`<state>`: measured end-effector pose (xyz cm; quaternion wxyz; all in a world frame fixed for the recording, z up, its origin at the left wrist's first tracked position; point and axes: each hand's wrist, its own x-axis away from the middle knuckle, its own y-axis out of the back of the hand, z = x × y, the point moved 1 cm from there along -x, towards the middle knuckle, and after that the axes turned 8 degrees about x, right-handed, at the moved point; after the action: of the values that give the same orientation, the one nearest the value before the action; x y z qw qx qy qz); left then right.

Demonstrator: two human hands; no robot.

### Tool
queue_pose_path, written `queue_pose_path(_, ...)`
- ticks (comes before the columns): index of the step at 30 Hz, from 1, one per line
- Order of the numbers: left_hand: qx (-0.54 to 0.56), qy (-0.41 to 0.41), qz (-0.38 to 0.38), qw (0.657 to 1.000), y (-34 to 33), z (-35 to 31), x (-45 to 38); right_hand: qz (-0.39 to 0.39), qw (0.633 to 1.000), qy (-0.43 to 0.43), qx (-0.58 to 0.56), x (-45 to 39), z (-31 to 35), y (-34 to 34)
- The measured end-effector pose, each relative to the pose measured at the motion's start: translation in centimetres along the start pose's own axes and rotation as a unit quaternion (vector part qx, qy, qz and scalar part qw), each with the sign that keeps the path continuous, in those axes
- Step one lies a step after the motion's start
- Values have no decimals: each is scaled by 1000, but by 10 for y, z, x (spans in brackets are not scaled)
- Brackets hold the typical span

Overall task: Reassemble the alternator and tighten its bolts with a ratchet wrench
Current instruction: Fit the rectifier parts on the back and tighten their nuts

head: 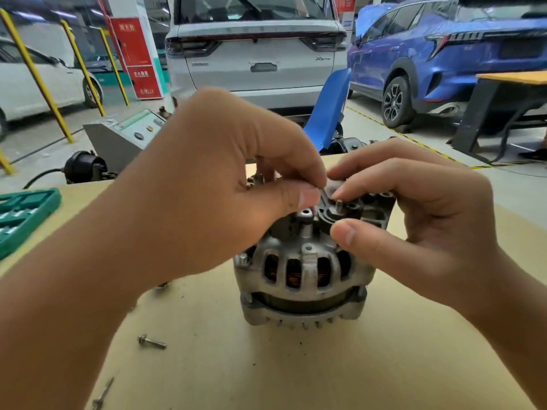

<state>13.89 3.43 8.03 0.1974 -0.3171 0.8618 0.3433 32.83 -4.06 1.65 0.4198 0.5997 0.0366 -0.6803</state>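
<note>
A grey aluminium alternator (302, 276) stands upright in the middle of the wooden table (296, 365), copper windings showing through its slots. On its top sits a dark plastic part (340, 207) with a short stud. My left hand (213, 184) reaches over the top from the left, thumb and forefinger pinching the left edge of that part. My right hand (414, 208) holds the part from the right, forefinger on top and thumb on its front. A loose bolt (151, 341) lies on the table at the front left.
A green socket-set case (23, 214) lies at the table's left edge. A thin metal tool (102, 395) lies at the front left. Behind the table stand a grey machine console (124, 134), a blue panel (328, 110), and parked cars.
</note>
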Motion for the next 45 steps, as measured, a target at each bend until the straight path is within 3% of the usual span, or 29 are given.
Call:
queue_pose_path(6,46,30,23,998,-9,2,-5,1,1000,6,11,0,-1,1)
queue_pose_path(11,-15,34,11,999,-10,7,-4,3,1000,10,22,-1,-1,3)
queue_pose_path(15,22,38,8,999,-6,7,-3,-2,1000,3,8,-1,-1,1)
queue_pose_path(17,-15,23,16,999,-2,7,-3,-5,1000,-3,2,0,-1,0)
queue_pose_path(21,-226,-15,26,974,4,6,-5,-10,1000,-8,-3,0,-1,0)
queue_pose_path(24,-175,-1,42,984,3,3,-7,-9,1000,-10,-9,0,-2,2)
queue_pose_path(30,-258,-41,48,964,8,4,-14,-14,1000,-12,-18,1,-3,2)
queue_pose_path(36,-255,-36,86,963,12,5,-15,-9,1000,-5,-11,0,-4,2)
queue_pose_path(45,-175,-24,73,982,23,22,3,6,1000,-20,-17,0,-5,2)
